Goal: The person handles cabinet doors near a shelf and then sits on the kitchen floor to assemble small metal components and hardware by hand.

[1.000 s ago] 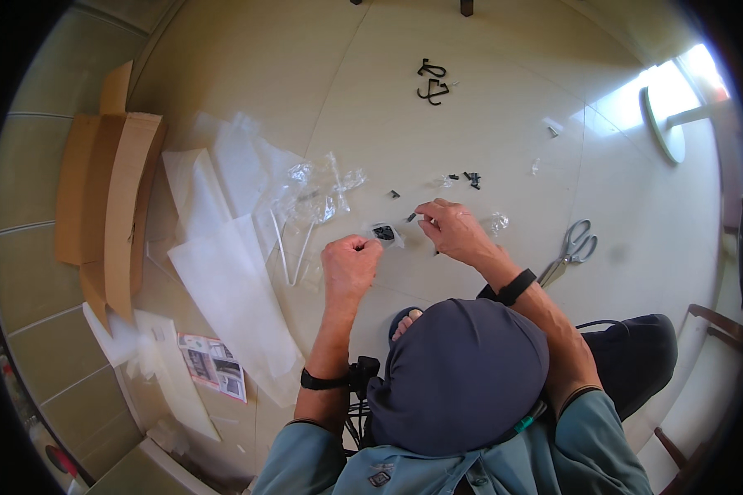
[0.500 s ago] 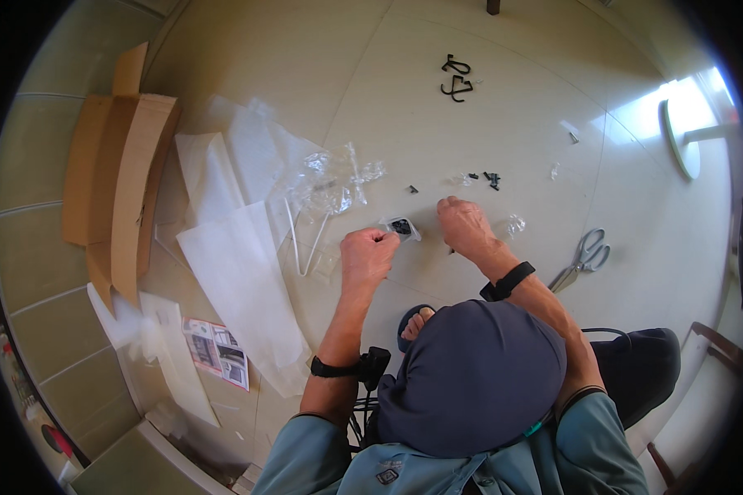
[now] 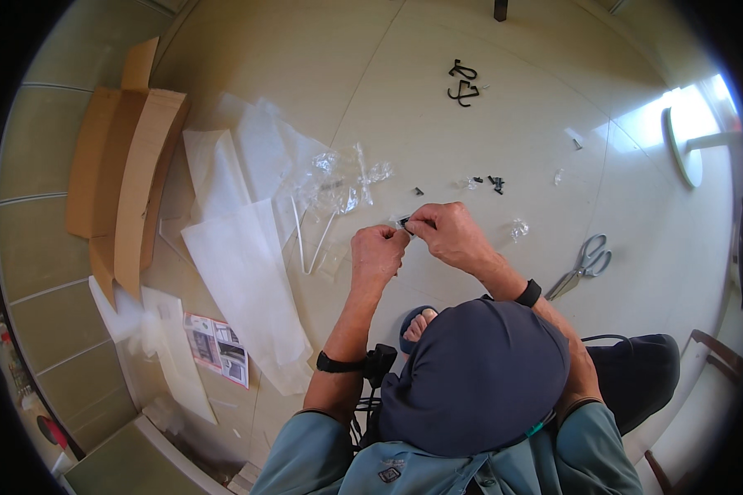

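My left hand [image 3: 377, 256] is closed on the edge of a small clear plastic bag [image 3: 399, 220] with small black parts in it. My right hand [image 3: 454, 235] has come up against the bag, thumb and fingers pinched together at the black parts; whether they grip a part or the plastic is hidden. Just beyond the hands, a small black piece [image 3: 419, 191] lies on the tiled floor. Farther right are more small black parts [image 3: 497, 185] beside a scrap of clear plastic [image 3: 469, 183].
Scissors [image 3: 584, 264] and crumpled plastic [image 3: 519, 229] lie to the right. Black hooks [image 3: 464, 93] are on the far floor, a screw [image 3: 578, 143] farther right. Left are white packing sheets [image 3: 243, 272], a printed leaflet [image 3: 216, 348] and an open cardboard box [image 3: 132, 181].
My right hand has moved left from the floor to the bag, its fingers now meeting the black parts. My left hand keeps hold of the bag.
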Demonstrator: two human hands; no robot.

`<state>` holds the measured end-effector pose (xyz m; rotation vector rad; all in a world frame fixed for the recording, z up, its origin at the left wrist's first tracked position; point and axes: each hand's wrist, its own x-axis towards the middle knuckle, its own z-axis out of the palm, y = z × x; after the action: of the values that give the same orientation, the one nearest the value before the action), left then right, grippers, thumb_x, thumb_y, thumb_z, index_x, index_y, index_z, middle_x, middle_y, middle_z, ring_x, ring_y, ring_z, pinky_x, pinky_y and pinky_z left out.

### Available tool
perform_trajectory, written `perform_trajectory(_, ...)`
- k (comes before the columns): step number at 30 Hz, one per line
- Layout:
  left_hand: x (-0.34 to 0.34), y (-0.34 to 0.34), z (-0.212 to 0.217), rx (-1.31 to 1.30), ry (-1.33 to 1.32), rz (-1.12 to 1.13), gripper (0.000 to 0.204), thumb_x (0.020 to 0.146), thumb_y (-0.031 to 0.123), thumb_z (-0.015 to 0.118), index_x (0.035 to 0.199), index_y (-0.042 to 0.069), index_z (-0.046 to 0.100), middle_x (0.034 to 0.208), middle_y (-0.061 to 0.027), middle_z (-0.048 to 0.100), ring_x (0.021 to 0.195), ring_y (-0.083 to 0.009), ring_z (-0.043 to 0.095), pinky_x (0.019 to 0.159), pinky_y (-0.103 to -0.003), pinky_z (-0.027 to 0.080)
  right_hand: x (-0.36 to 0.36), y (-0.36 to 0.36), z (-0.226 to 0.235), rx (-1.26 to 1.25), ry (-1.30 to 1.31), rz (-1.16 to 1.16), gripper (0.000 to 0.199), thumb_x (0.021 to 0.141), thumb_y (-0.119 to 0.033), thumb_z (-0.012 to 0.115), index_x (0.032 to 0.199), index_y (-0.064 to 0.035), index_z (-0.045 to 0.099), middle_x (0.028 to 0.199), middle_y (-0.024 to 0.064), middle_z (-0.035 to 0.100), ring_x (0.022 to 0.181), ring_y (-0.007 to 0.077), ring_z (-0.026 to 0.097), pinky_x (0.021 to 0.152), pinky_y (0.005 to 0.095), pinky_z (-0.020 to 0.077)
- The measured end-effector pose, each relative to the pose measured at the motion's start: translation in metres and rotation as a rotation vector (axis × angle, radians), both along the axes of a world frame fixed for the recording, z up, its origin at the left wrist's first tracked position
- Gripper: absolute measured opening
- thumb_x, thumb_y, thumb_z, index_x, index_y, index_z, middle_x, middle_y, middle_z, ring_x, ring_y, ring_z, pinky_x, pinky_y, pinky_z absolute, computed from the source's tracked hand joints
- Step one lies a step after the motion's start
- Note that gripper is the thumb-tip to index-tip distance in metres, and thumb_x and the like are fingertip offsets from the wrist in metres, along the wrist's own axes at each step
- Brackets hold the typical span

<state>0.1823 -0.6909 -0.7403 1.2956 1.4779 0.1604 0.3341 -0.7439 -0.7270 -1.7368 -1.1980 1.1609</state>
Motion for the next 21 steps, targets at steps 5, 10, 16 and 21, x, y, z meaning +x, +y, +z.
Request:
perform_trajectory(5,0.002,-0.003,0.000,0.017,-0.016,0.008,0.026,0.081,0.016,0.064,0.062,-0.003,0.061,0.053,-0.0059,0.057,0.043,-0.0118,0.054,0.038,-0.028,0.044,-0.001,-0.009,-0.031,0.346,-0.599,0.214,0.017,0.086,-0.012,0.063,0.097,-0.0003,0.067,0.074,0.0178,0.064,0.057,0.0247,0.058,0.056,0.0335,0.0474)
perform_trajectory(10,-0.003,-0.002,0.002,0.025,-0.046,0.043,0.025,0.081,0.016,0.064,0.063,-0.002,0.060,0.054,-0.0045,0.056,0.044,-0.0109,0.054,0.039,-0.026,0.043,0.011,-0.019,-0.017,0.127,0.038,-0.274,0.011,0.084,-0.004,0.059,0.090,0.0002,0.067,0.082,0.0163,0.067,0.069,0.0330,0.063,0.065,0.0376,0.0511)
perform_trajectory(16,-0.006,-0.001,0.000,-0.011,-0.103,0.138,0.026,0.079,0.017,0.062,0.060,0.000,0.057,0.053,-0.0023,0.053,0.045,-0.0097,0.052,0.040,-0.026,0.042,0.055,-0.064,-0.049,0.018,-0.454,-0.146,0.018,0.081,-0.004,0.060,0.098,-0.0006,0.067,0.094,0.0142,0.065,0.082,0.0338,0.065,0.075,0.0391,0.0520)
perform_trajectory(21,-0.010,-0.003,0.003,-0.035,-0.091,0.160,0.028,0.078,0.016,0.060,0.056,0.000,0.053,0.050,-0.0016,0.050,0.043,-0.0091,0.050,0.039,-0.026,0.042,0.037,-0.081,-0.037,-0.084,-0.402,0.151,0.034,0.079,-0.003,0.062,0.112,-0.0009,0.059,0.119,0.0178,0.054,0.098,0.0338,0.060,0.083,0.0410,0.0508)
